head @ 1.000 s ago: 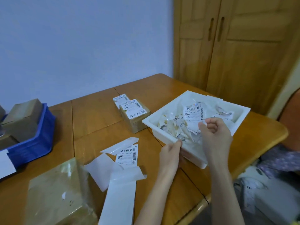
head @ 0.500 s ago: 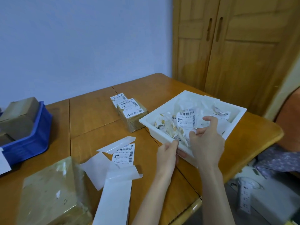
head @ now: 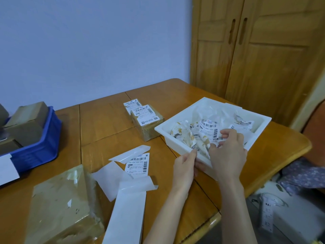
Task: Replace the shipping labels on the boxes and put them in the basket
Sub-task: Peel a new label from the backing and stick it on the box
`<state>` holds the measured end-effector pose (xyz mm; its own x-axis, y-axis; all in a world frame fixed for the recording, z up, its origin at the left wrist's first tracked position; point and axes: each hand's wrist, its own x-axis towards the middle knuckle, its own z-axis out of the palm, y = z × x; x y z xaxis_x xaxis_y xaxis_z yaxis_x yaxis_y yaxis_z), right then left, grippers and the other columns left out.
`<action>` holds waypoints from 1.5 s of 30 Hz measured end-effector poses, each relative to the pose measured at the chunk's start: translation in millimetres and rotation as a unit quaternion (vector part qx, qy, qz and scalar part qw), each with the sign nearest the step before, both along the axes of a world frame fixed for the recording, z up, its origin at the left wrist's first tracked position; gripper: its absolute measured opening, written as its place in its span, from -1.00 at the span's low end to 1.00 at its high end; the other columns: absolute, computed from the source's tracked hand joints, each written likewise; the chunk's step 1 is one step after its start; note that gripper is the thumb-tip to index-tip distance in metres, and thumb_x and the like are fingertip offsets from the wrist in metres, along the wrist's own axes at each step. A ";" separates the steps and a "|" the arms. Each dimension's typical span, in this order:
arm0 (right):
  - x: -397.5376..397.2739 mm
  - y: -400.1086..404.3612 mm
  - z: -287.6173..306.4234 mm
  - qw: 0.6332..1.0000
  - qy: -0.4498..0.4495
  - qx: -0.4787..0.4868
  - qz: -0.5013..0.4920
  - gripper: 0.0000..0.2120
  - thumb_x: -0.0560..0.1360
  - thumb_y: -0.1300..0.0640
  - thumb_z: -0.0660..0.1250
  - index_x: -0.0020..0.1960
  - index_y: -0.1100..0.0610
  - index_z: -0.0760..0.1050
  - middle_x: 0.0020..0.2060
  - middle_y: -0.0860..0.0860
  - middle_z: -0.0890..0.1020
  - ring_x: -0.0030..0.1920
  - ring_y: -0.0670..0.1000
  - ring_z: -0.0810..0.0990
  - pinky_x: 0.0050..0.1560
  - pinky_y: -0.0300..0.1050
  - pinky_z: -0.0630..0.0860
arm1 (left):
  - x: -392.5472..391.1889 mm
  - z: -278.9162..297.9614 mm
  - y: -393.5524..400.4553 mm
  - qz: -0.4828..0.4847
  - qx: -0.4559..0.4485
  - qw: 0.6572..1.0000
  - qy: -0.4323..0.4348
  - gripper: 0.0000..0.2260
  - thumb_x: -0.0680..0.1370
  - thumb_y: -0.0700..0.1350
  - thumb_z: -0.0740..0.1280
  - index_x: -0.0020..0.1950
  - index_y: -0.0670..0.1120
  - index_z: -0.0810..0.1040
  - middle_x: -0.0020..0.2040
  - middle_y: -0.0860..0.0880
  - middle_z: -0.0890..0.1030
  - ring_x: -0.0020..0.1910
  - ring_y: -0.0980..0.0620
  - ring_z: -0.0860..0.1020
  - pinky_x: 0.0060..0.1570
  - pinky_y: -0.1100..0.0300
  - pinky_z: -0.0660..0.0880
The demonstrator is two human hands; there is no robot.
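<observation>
Stripped brown box on table, labelled boxes, blue basket

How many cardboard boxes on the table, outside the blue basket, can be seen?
3: one large box at the near left, and two small labelled boxes, one beside the white tray, one directly behind it, partly hidden.

Both forearms reach forward from the near desk edge. The left hand has its fingers curled and thumb extended; the right hand is bent downward, fingers curled and pinching.
</observation>
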<state>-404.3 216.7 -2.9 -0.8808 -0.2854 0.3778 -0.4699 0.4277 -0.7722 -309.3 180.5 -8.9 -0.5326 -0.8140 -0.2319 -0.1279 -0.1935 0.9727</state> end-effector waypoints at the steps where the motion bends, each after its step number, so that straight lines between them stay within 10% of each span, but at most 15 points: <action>1: -0.7 0.4 -0.7 1.000 0.005 -0.020 -0.001 -0.60 0.39 0.30 0.45 0.18 0.15 0.45 0.10 0.06 0.48 0.01 0.11 0.57 0.14 0.10 0.44 | 0.4 -0.5 0.4 0.000 -0.001 1.000 0.006 -0.62 0.67 -0.01 0.20 -0.22 -0.21 0.56 -0.46 0.03 0.59 -0.55 0.17 0.37 -0.48 0.36 0.30; 10: 21.2 6.5 19.7 0.954 0.057 -0.295 -0.021 -0.81 0.52 0.27 0.31 0.13 0.22 0.48 0.10 0.06 0.40 0.09 0.02 0.50 0.09 -0.20 0.43 | 17.9 -2.3 3.7 -0.025 0.009 1.000 0.012 -0.60 0.68 0.03 0.19 -0.24 -0.13 0.61 -0.42 0.00 0.59 -0.51 0.14 0.41 -0.49 0.34 0.34; 14: 63.9 -4.3 48.2 0.927 0.048 -0.340 0.150 -0.90 0.54 0.27 0.31 0.04 0.19 0.53 -0.09 0.00 0.57 -0.10 -0.02 0.58 -0.05 -0.20 0.51 | 43.0 -0.8 -3.9 0.049 -0.032 0.998 0.032 -0.63 0.68 -0.07 0.20 -0.30 -0.10 0.56 -0.48 0.03 0.54 -0.53 0.14 0.37 -0.50 0.33 0.29; 19: 109.6 -36.1 37.3 0.899 -0.149 -0.179 0.370 -0.89 0.57 0.21 0.29 0.04 0.04 0.55 -0.14 -0.14 0.61 -0.06 -0.21 0.60 -0.09 -0.42 0.45 | 81.7 4.9 -25.3 0.185 -0.028 0.981 0.059 -0.73 0.64 -0.20 0.15 -0.23 -0.14 0.49 -0.51 0.03 0.44 -0.53 0.11 0.34 -0.54 0.28 0.27; 25: 134.1 -54.4 -28.2 0.894 -0.256 0.036 0.365 -0.74 0.64 0.10 0.15 0.30 0.06 0.41 0.07 -0.04 0.59 0.02 -0.04 0.55 -0.11 -0.20 0.38 | 116.8 -5.4 -51.8 0.282 0.009 0.953 0.112 -0.86 0.61 -0.29 0.23 -0.14 -0.17 0.45 -0.45 -0.01 0.40 -0.59 0.14 0.33 -0.56 0.33 0.28; 30: 137.0 -61.3 -44.0 0.936 -0.149 0.125 0.293 -0.69 0.54 0.22 0.26 0.28 0.14 0.44 0.14 -0.02 0.60 0.00 0.05 0.61 -0.12 -0.11 0.48 | 127.3 -22.1 -58.8 0.310 0.017 0.948 0.068 -0.89 0.60 -0.29 0.22 -0.10 -0.14 0.43 -0.29 -0.03 0.48 -0.42 0.06 0.41 -0.43 0.29 0.35; 36: 141.1 -65.6 -47.9 0.923 0.000 0.265 0.280 -0.41 0.44 -0.16 0.39 0.41 -0.02 0.37 0.38 -0.08 0.32 0.31 0.06 0.31 0.26 -0.08 0.26 | 131.6 -29.1 -57.2 0.326 0.006 0.945 0.040 -0.85 0.60 -0.35 0.17 0.05 -0.14 0.44 -0.16 -0.05 0.52 -0.30 0.05 0.48 -0.45 0.37 0.40; 45: 131.3 -61.6 -63.1 0.947 0.010 0.191 0.257 -0.48 0.50 -0.13 0.37 0.42 -0.11 0.38 0.38 -0.15 0.45 0.51 0.07 0.08 0.35 -0.03 0.07 | 133.9 -37.2 -58.8 0.220 -0.156 0.948 -0.169 -0.62 0.38 -0.30 0.48 0.12 0.02 0.56 0.23 -0.06 0.52 0.04 0.03 0.53 -0.04 0.20 0.45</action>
<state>-273.0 155.1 -66.0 -0.5812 -0.7944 0.1761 -0.7053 0.3839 -0.5959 -175.4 121.7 -46.0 -0.0644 -0.9971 -0.0412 -0.4161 -0.0107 0.9093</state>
